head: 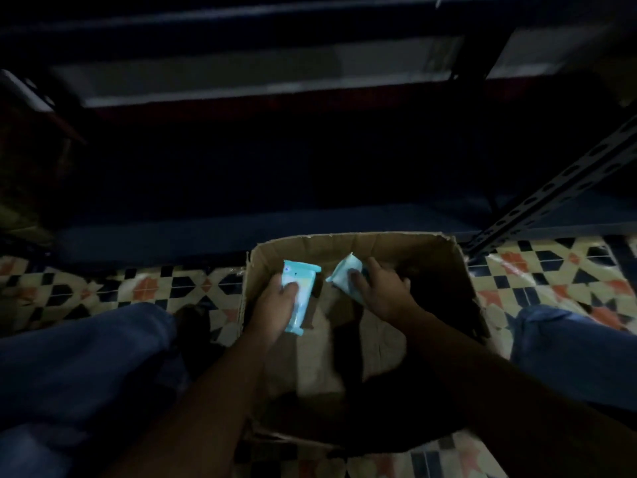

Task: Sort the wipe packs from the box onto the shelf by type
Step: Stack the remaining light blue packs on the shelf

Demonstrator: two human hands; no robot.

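Observation:
An open cardboard box stands on the floor between my knees. Inside it, my left hand grips a light blue wipe pack with its thumb across the front; the pack stands upright. To the right, my right hand grips a second light blue wipe pack, tilted with one end up and to the left. Both packs are over the far half of the box. The dark shelf runs just beyond the box; its boards are in deep shadow.
A slotted metal shelf post slants up at the right of the box. Patterned tiles cover the floor on both sides. My knees in blue jeans flank the box. A dim carton sits at far left.

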